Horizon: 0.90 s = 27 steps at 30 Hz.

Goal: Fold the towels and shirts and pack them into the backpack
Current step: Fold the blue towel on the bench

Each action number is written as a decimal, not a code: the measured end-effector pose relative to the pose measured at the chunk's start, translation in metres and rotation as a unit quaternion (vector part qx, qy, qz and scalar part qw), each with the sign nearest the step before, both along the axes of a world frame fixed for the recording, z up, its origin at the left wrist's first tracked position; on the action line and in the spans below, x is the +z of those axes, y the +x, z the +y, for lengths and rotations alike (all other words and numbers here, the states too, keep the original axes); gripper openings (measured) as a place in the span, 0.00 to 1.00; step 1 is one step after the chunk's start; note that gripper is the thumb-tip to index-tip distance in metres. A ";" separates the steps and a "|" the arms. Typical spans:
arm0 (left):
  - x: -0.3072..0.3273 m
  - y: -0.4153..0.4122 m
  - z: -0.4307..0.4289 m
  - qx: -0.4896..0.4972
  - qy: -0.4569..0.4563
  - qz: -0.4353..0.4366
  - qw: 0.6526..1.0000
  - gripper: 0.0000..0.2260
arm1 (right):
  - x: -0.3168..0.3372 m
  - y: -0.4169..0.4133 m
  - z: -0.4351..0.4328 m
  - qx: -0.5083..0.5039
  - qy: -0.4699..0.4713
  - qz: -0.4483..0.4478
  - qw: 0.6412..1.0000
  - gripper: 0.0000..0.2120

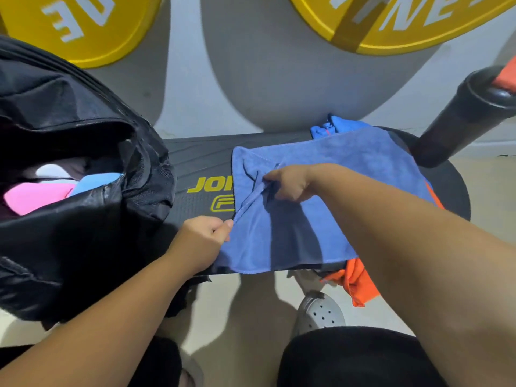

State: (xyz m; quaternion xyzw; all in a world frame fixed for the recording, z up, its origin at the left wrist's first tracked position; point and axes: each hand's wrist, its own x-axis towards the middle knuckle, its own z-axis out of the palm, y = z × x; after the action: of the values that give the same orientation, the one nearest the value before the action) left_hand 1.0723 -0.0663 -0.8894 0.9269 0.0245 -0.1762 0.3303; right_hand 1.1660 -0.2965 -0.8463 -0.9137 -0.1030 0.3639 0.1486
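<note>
1. Your left hand (202, 238) pinches the near-left corner of the blue towel (321, 219) between thumb and curled fingers.
2. Your right hand (291, 184) pinches a raised ridge of the same left edge, at about 1 o'clock from your left hand.
3. The towel lies spread on the black bench (201, 157). Its long axis runs roughly 9 to 3 o'clock, and its bulk lies toward 3 o'clock from both grips.
4. An orange shirt (358, 280) shows from under the towel, hanging off the bench's near edge.
5. The open backpack (69, 233) sits at 9 o'clock, close beside your left hand, the nearer one. Folded pink, white and pale blue items show inside.
6. The fold likely carries the held edge toward 3 o'clock.
</note>
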 end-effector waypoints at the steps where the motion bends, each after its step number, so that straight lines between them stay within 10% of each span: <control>1: 0.000 -0.003 0.002 0.021 -0.017 -0.001 1.000 0.16 | 0.002 0.000 -0.007 0.006 0.002 0.005 1.000 0.30; 4: -0.004 -0.011 0.005 0.060 -0.031 0.011 0.998 0.03 | 0.003 0.000 -0.027 0.003 0.030 0.048 0.998 0.34; 27: 0.047 0.005 0.017 0.064 -0.163 0.090 0.980 0.20 | -0.005 0.005 -0.018 -0.189 0.333 0.105 0.918 0.28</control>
State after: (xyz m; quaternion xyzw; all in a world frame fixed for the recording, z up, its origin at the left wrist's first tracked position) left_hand 1.0768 -0.0495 -0.8427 0.8374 0.0842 -0.2390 0.4843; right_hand 1.1714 -0.3140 -0.8518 -0.7702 -0.0271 0.3673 0.5207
